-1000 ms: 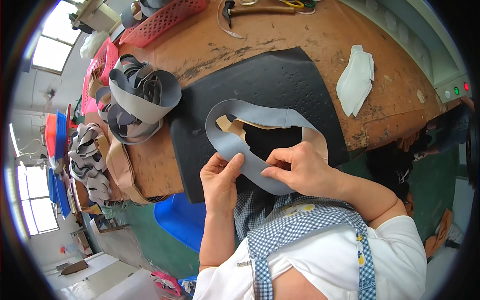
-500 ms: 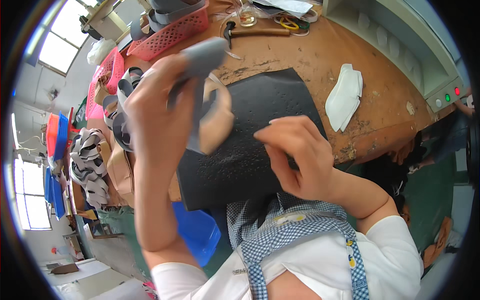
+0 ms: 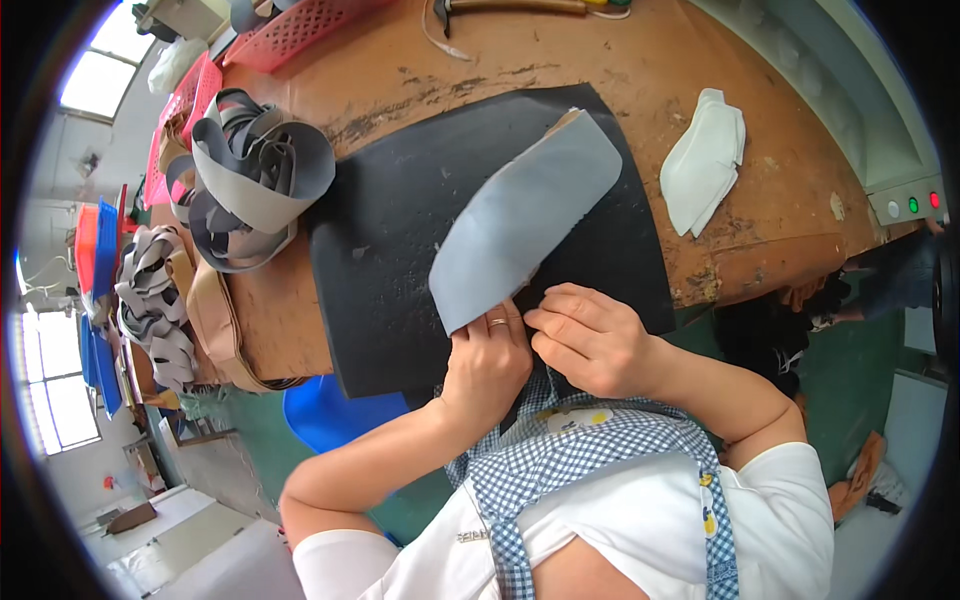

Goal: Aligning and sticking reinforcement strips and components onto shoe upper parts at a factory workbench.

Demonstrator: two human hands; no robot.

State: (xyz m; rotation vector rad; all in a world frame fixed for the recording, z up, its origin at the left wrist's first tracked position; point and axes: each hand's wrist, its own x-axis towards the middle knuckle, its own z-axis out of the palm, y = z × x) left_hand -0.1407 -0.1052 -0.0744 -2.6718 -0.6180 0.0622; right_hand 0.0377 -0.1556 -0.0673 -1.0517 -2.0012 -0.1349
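A curved grey-blue piece of sheet material [image 3: 525,215], probably leather or similar, lies over the black mat [image 3: 375,250], with a tan edge at its far tip. At its near edge is my left hand [image 3: 488,360], a ring on one finger, its fingertips tucked in at the piece and partly covered by it. My right hand [image 3: 590,345] is closed beside it, thumb and fingers bent together close to the left fingertips. What the right fingers pinch, if anything, is hidden. Both hands stay low over the mat's front edge, just before the checked apron [image 3: 590,460].
Left of the mat sits a heap of curled grey strips [image 3: 260,190], with a folded tan strip [image 3: 220,325] nearer. White cut pieces [image 3: 703,165] lie at right. A hammer [image 3: 520,6] and pink basket [image 3: 290,35] are at the back; a blue bin [image 3: 330,415] is below.
My left hand has come down from its raised position at left, and the grey-blue piece now lies on the mat. My right hand has moved slightly down beside it. The view has shifted.
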